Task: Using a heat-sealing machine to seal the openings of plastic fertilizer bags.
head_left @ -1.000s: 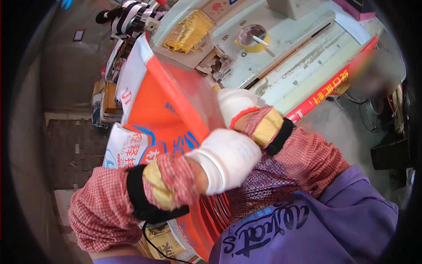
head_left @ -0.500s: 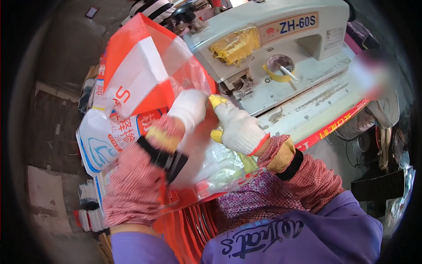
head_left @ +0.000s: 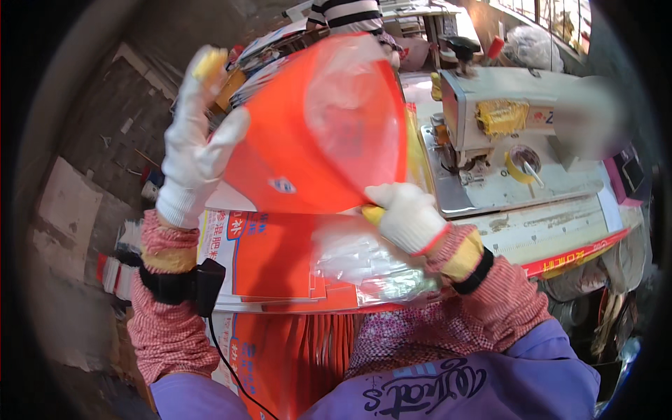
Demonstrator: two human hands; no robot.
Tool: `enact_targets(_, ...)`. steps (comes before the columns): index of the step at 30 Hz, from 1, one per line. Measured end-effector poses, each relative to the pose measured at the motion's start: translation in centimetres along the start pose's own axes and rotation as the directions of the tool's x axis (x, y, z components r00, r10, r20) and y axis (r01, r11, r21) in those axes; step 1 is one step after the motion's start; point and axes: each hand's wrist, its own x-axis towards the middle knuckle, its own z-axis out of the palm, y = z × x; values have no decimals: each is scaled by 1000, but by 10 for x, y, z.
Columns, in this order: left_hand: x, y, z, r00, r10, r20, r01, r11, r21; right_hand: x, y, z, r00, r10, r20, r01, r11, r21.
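Note:
A red-and-white printed plastic sack (head_left: pixel 280 154) with a clear, filmy section is lifted in front of me, spread out over the stack. My right hand (head_left: pixel 406 217), in a white knit glove with yellow on the fingertips, pinches its lower right corner. My left hand (head_left: pixel 192 147), gloved the same way, is raised beside the sack's left edge. Its fingers are apart, and the thumb overlaps the sack's edge; whether it touches I cannot tell. Below lies a flat stack of similar red sacks (head_left: pixel 273 262), with clear plastic film (head_left: pixel 357 262) on its right part.
At the right stands a white sewing machine (head_left: pixel 476 105) on its table (head_left: pixel 490 192), with a roll of yellow tape (head_left: pixel 521 164) on the bed. Folded red sacks (head_left: pixel 315 350) hang below the stack. A person in a striped top (head_left: pixel 350 14) is at the far side.
My view has swung, so the machine sits farther right. My left hand has come off the sack's middle to the far left, its fingers spreading. The sack has lifted and opened out, its corner in my right hand.

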Motion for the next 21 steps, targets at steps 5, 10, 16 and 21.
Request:
enact_targets(5,-90,-80,-11,778,-184,600,-47,936,348,-36,9,-28,926,142,-350,141,730,668)
enact_targets(10,-152,-103,9,767,-345,541,-124,748,652,-51,31,-27,890,243,-386,119,693,711)
enact_targets(16,-195,-143,14,734,-462,498,-178,577,797,-69,77,50,958,173,-228,-45,879,474)
enact_targets(21,-247,-165,-87,629,-762,153,243,380,892,-88,-23,99,852,-337,400,235,930,282)
